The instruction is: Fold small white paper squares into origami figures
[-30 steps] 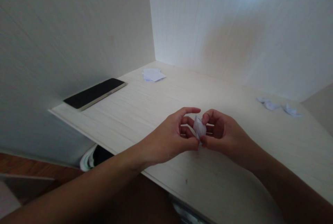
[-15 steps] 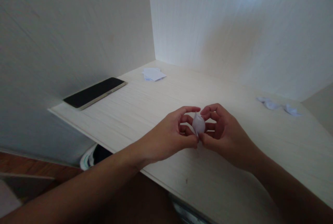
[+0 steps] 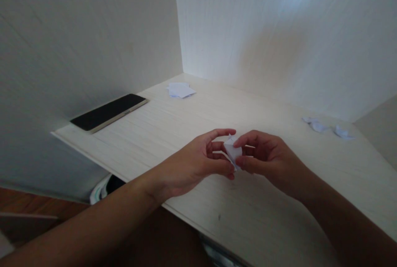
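- In the head view, the folded paper [image 3: 233, 151] is between the person's two hands, raised just above the near part of the pale table [image 3: 149, 134].
- The right hand [image 3: 269, 157] pinches it, thumb and index finger on its near face.
- The left hand [image 3: 194, 163] grasps its left edge and lower tip between thumb and curled fingers; its index finger arches free above. How firmly it presses, one cannot tell.
- The paper should be very light and thin, springy along its creases, not slippery, but easily crushed or torn.
- The creased edges and lower corner look the best places to hold, with fingertips only; squeezing the bulging middle could flatten it.
- Farther off lie a stack of paper sheets [image 3: 181, 90], a phone [image 3: 110, 111] and some folded pieces [image 3: 319, 126] at right.
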A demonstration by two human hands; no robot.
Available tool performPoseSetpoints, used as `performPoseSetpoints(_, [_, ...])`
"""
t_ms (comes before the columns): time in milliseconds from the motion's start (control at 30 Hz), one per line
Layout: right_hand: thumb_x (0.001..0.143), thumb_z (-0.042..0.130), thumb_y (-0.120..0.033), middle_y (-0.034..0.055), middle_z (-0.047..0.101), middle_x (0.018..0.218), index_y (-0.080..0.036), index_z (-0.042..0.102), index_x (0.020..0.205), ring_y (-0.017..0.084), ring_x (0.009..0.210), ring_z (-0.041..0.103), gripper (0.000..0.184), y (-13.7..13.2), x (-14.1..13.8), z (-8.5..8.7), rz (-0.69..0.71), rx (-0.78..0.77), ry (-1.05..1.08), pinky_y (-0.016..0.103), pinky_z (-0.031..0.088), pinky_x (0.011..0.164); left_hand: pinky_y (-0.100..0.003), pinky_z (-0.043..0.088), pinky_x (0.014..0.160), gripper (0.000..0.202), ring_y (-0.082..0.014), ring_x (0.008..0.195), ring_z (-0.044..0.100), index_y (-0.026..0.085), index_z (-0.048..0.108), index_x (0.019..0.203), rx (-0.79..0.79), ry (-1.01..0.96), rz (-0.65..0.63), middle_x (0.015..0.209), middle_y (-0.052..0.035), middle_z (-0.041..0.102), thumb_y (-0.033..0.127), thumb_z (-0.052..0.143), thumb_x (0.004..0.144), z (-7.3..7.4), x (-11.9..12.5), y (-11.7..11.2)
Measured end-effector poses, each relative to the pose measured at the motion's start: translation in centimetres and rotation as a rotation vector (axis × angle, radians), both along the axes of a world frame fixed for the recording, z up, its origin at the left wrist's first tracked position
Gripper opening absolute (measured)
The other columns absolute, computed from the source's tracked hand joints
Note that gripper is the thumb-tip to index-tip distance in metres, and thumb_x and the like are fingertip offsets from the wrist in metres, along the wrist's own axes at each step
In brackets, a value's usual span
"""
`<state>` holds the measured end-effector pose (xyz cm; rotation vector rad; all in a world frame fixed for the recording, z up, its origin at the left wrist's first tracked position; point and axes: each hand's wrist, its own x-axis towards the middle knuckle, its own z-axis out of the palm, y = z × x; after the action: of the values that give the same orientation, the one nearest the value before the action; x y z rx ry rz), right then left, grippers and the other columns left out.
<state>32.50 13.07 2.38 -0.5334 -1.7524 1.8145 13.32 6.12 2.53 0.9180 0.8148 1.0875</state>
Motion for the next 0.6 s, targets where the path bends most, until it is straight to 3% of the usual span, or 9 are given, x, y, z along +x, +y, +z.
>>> performPoseSetpoints(100, [0.083,0.082,-0.021,0.0027,0.074,0.093,-0.022,0.069,0.099,0.014,0.083,0.069,0.021,0.0,0.2,0.0,0.035,-0.039,-0.010,0.028,0.054,0.074,-0.028,0.054,0.074,0.077,-0.0147,0.082,0.066,0.022,0.049,0.139,-0.012,-0.004,-0.026,0.103,-0.0062,0.069,-0.007,0.070,0.071,-0.1,-0.1,-0.1])
performPoseSetpoints(267, [0.081,0.080,-0.015,0.0023,0.072,0.090,-0.020,0.066,0.099,0.015,0.079,0.069,0.023,0.0,0.2,-0.1,0.043,-0.083,-0.012,0.028,0.053,0.071,-0.027,0.054,0.071,0.075,-0.0157,0.086,0.066,0.022,0.050,0.140,0.003,0.001,-0.062,0.110,-0.0084,0.067,-0.007,0.067,0.074,-0.1,-0.3,-0.1])
performPoseSetpoints(600, [0.074,0.076,-0.007,-0.0038,0.065,0.078,-0.024,0.045,0.081,0.014,0.068,0.064,0.036,-1.3,-0.9,0.1,-0.114,0.000,-0.066,0.029,0.051,0.062,-0.028,0.053,0.075,0.078,-0.0173,0.090,0.067,0.026,0.049,0.141,0.052,0.043,-0.035,0.108,-0.0065,0.067,-0.005,0.072,0.074,-0.7,-0.4,0.1])
